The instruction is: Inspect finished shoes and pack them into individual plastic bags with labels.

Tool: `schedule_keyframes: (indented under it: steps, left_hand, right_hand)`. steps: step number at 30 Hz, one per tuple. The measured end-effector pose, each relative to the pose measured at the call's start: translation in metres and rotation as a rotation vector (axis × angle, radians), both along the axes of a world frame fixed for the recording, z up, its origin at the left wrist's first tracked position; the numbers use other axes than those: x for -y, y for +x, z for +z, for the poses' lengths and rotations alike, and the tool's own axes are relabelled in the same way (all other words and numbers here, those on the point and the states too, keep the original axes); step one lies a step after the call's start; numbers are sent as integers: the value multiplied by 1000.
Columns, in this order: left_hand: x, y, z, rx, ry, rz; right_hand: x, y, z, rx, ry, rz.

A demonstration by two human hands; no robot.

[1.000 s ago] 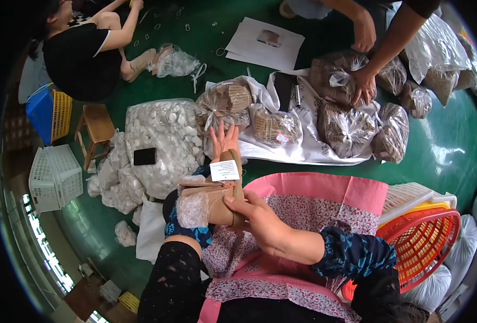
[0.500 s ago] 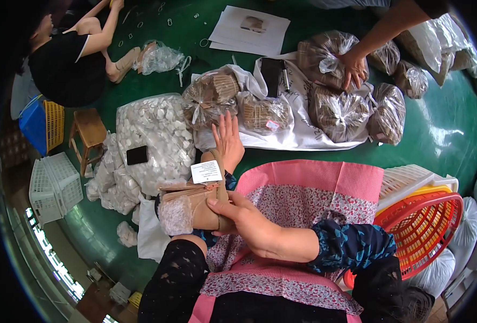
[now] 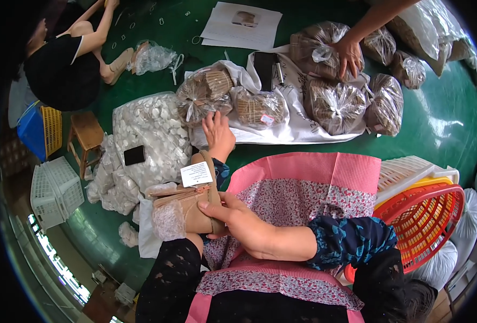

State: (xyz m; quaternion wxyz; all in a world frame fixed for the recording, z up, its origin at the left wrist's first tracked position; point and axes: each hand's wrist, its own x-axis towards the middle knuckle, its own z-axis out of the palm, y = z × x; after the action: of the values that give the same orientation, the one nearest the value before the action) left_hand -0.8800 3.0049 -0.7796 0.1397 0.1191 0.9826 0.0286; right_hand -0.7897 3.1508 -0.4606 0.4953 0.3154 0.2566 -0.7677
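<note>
My right hand [image 3: 233, 218] grips a tan item [image 3: 195, 209] above my lap, thumb on top and fingers partly hidden beneath. The item looks like soft leather, with a fluffy pale-pink patch, a tan band and a white printed tag [image 3: 196, 174]; its exact kind is unclear. My left hand [image 3: 218, 137] reaches forward past it with the fingers apart. Its fingertips are at the near edge of a clear plastic bag [image 3: 203, 91] of brown bundles; whether they touch it I cannot tell. A second bag of brown bundles [image 3: 260, 107] lies just right of it.
A large bag of white pieces [image 3: 151, 126] bears a black phone [image 3: 134, 155] at left. Another person's hand [image 3: 348, 56] rests on a far bag. A red basket [image 3: 424, 226] stands at right, a wooden stool [image 3: 87, 134] at left. Someone in black sits far left.
My left hand has drawn slightly back, its fingers a little more bent. The tan item and my right hand have shifted slightly left in view. The whole view has tilted a little.
</note>
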Motion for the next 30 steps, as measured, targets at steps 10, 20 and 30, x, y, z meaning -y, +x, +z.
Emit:
schedule_keyframes:
  steps: [10, 20, 30]
  left_hand:
    - [-53, -26, 23, -155, 246, -72]
    - [-69, 45, 3, 112, 441, -64]
    - [-89, 95, 0, 102, 263, -69]
  right_hand:
    - [-3, -1, 1, 7, -28, -27]
    - [-8, -4, 14, 66, -22, -122]
    - [-7, 5, 11, 78, -60, -6]
